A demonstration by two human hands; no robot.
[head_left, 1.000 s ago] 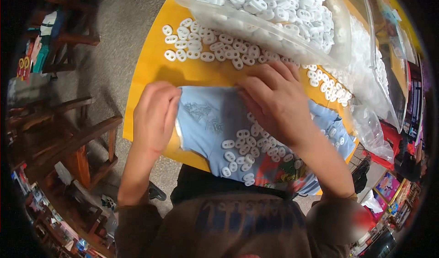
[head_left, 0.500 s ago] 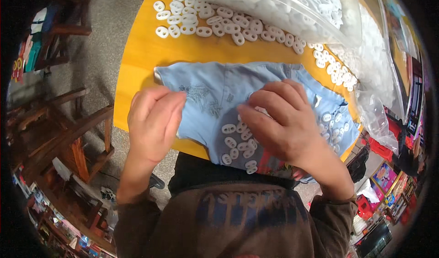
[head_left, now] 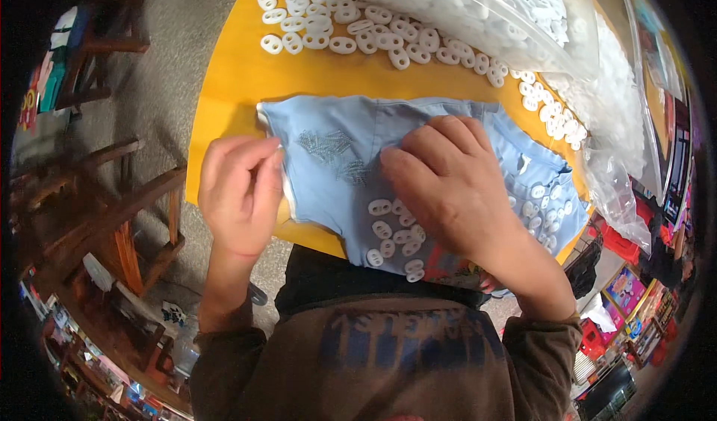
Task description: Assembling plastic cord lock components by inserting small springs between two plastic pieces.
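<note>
A light blue garment [head_left: 336, 197] with a dark glittery print lies spread on the yellow table. Small white two-holed oval plastic pieces [head_left: 380, 207] are scattered on it, with more near its right end. Beside the garment's white-edged left end, my left hand [head_left: 243, 193] is closed, thumb and fingers pinched together; whatever they may hold is too small to make out. My right hand [head_left: 459, 178] hovers over the garment's middle, its fingers curled inward. Its palm side is hidden, so I cannot see what is in it.
Many more white pieces [head_left: 343, 45] lie along the far part of the yellow table [head_left: 231, 107]. A clear plastic bin [head_left: 478, 25] full of them stands at the far right, with a clear plastic bag [head_left: 616, 197] beside it. Wooden stools [head_left: 127, 249] stand on the floor at left.
My left hand has shifted a little left, and its fingertips have drawn away from the garment's print. My right hand's fingertips have moved slightly left and farther from me.
</note>
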